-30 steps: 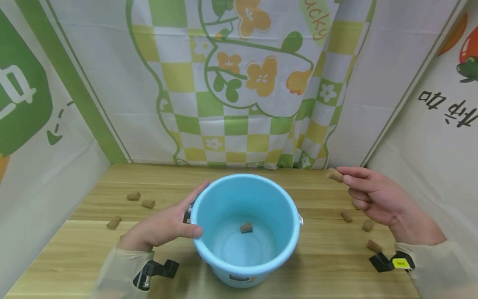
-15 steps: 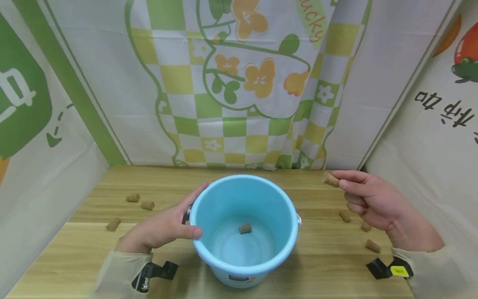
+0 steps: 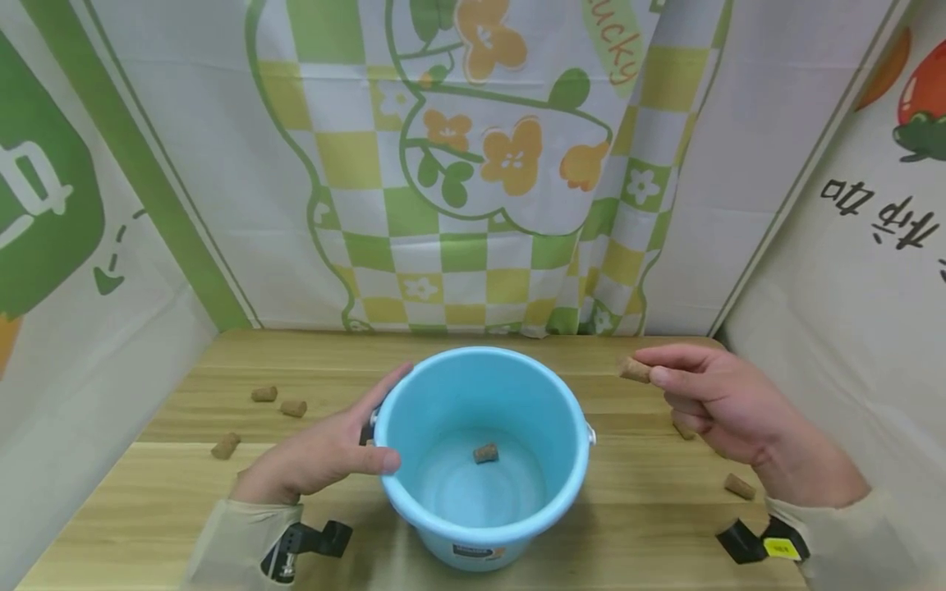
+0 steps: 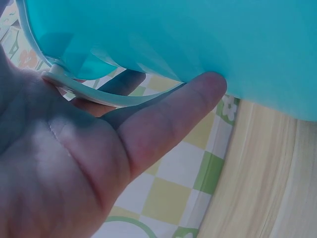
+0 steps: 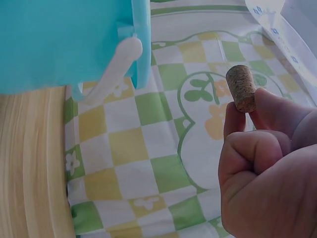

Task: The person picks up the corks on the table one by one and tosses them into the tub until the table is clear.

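Observation:
A light blue bucket point(image 3: 473, 538) stands upright on the wooden table, one cork point(image 3: 485, 453) lying on its floor. My left hand point(image 3: 325, 447) holds the bucket's left side, thumb on the rim and fingers reaching along the outside. In the left wrist view, a long finger point(image 4: 173, 116) touches the outer wall near the pale handle point(image 4: 119, 99). Right of the bucket, my right hand point(image 3: 727, 398) pinches another cork point(image 3: 636, 369) between thumb and forefinger, above the table. The right wrist view shows this cork point(image 5: 241, 88) sticking out past the fingertips, with the other fingers curled in.
Several corks lie on the table: a group including one cork point(image 3: 293, 408) on the left, and a cork point(image 3: 739, 486) on the right with another partly behind my right hand. A patterned curtain point(image 3: 473, 263) hangs behind the table, and cloth walls flank it.
My right hand has moved left and slightly down toward the bucket, carrying the pinched cork. The left hand stays on the bucket, and the cork inside lies where it was.

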`<move>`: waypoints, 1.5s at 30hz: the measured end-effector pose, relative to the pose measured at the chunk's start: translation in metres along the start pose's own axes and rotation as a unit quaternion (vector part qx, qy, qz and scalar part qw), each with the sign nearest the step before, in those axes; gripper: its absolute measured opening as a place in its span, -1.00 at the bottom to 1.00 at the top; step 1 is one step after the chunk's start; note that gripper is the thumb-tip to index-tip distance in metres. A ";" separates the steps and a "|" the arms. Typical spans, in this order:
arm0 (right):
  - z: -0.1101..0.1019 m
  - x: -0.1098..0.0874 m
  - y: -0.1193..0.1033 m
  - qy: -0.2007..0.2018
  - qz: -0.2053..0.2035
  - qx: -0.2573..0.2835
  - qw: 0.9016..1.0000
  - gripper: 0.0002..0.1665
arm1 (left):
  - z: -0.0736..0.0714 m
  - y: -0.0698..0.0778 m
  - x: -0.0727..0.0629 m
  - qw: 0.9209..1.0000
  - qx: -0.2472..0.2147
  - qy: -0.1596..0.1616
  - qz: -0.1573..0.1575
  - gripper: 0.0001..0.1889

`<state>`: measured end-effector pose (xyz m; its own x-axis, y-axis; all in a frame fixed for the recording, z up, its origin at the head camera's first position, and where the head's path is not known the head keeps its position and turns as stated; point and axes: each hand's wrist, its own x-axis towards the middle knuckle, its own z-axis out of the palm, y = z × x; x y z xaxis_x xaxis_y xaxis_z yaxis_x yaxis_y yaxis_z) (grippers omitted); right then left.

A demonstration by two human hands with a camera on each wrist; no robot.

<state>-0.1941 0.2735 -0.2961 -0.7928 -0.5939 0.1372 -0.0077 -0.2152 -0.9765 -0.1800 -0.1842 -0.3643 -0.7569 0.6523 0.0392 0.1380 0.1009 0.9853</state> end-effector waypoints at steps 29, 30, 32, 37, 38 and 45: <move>0.057 0.021 -0.001 0.041 0.050 -0.121 0.991 -0.73 | -0.001 -0.002 0.000 1.000 -0.005 -0.004 0.009 0.10; 0.058 0.022 -0.002 0.043 0.053 -0.125 0.990 -0.74 | -0.001 -0.002 0.000 1.000 -0.006 -0.004 0.009 0.11; 0.060 0.023 -0.002 0.047 0.058 -0.132 0.988 -0.75 | -0.001 -0.001 0.001 1.000 -0.006 -0.002 0.006 0.11; 0.063 0.026 0.000 0.045 0.057 -0.141 0.987 -0.75 | -0.001 0.000 0.000 1.000 -0.004 0.000 0.000 0.11; 0.063 0.026 0.000 0.044 0.056 -0.141 0.987 -0.75 | -0.001 0.000 0.000 1.000 -0.004 0.000 -0.001 0.11; 0.065 0.029 0.005 0.053 0.070 -0.146 0.985 -0.71 | -0.001 0.000 -0.001 1.000 -0.006 -0.003 0.002 0.11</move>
<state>-0.1775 0.2043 -0.2861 -0.8580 -0.5136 -0.0054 -0.0563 0.1045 -0.9929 -0.1801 -0.1851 -0.3642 -0.7526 0.6572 0.0414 0.1330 0.0901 0.9870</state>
